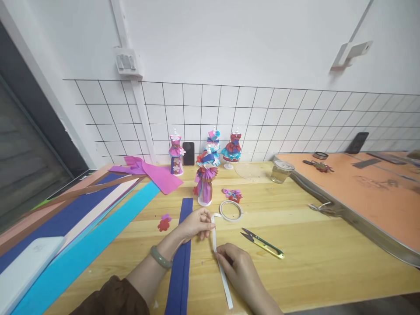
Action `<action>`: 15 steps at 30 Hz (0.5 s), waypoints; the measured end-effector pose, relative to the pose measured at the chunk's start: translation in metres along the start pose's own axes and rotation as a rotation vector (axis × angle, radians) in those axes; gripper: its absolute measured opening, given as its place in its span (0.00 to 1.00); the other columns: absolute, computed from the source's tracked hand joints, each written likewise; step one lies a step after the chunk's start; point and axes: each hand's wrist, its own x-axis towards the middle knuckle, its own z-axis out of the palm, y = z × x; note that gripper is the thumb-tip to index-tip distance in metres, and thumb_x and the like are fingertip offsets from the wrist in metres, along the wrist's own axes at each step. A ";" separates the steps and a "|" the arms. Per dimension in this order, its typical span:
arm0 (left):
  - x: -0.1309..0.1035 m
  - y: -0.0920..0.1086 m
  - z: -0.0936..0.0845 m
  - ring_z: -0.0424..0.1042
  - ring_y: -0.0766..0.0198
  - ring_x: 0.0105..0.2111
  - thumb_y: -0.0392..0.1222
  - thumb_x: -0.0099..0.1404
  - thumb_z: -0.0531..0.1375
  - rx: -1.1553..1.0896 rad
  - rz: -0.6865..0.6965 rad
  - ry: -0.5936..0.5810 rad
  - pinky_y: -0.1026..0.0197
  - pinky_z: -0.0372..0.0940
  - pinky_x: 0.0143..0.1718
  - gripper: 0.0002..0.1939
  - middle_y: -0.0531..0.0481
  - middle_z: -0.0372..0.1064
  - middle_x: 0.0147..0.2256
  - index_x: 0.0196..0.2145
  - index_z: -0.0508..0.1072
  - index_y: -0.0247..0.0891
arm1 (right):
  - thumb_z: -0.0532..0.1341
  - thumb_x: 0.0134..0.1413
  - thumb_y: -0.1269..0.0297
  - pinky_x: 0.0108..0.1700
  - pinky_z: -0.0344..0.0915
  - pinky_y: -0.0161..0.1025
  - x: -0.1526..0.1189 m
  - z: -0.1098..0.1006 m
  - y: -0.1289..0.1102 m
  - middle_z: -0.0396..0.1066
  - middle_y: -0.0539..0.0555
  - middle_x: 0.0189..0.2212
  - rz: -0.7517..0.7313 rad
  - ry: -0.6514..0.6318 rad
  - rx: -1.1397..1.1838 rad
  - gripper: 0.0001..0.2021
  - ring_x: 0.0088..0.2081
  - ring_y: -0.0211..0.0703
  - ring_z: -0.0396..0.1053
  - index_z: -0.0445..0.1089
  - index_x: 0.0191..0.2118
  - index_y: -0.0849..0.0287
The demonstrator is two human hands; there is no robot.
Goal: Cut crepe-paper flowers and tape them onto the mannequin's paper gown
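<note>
My left hand (196, 224) pinches the upper part of a narrow white strip of tape (224, 282) between thumb and fingers, close to the tape roll (231, 220). Lower on the same strip, the thumb and fingers of my right hand (239, 267) are closed on it, and its end hangs toward the table's front. Under my left wrist runs a long dark blue crepe paper strip (178, 284), partly covered by the hand. Thread snips (265, 246) with a yellow-green handle lie to the right of my right hand.
Small dress forms in coloured paper (205, 188) stand behind my hands, beside a phone (188, 154). Long paper sheets (108, 232) and a white device (31, 267) lie left. Paper scraps (164, 224) are scattered. A lidded glass (282, 171) stands near the orange table (367, 197).
</note>
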 end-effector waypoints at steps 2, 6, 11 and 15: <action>0.001 -0.002 -0.001 0.62 0.74 0.14 0.43 0.48 0.64 0.010 0.011 0.002 0.74 0.53 0.10 0.19 0.56 0.64 0.21 0.33 0.59 0.36 | 0.53 0.54 0.68 0.32 0.56 0.31 -0.001 0.000 -0.001 0.69 0.50 0.25 -0.005 -0.001 -0.001 0.09 0.29 0.38 0.65 0.67 0.27 0.58; 0.001 -0.004 -0.001 0.61 0.75 0.13 0.43 0.49 0.64 0.025 0.003 0.009 0.74 0.53 0.10 0.18 0.54 0.66 0.21 0.34 0.61 0.34 | 0.53 0.54 0.68 0.32 0.56 0.31 -0.001 -0.001 -0.001 0.69 0.49 0.25 -0.017 -0.002 -0.007 0.09 0.29 0.38 0.65 0.67 0.26 0.57; 0.001 -0.002 -0.002 0.60 0.75 0.13 0.44 0.49 0.63 0.012 0.037 0.022 0.73 0.53 0.10 0.20 0.55 0.66 0.21 0.36 0.61 0.35 | 0.53 0.54 0.68 0.32 0.55 0.31 0.000 0.000 0.001 0.68 0.50 0.25 -0.020 -0.003 -0.011 0.09 0.29 0.38 0.65 0.67 0.26 0.57; 0.001 -0.001 -0.003 0.61 0.74 0.13 0.46 0.50 0.63 0.016 0.041 0.041 0.73 0.54 0.11 0.18 0.53 0.67 0.22 0.34 0.62 0.34 | 0.53 0.53 0.68 0.31 0.55 0.32 0.000 0.000 0.002 0.68 0.49 0.24 -0.016 -0.002 -0.031 0.09 0.28 0.38 0.65 0.66 0.25 0.57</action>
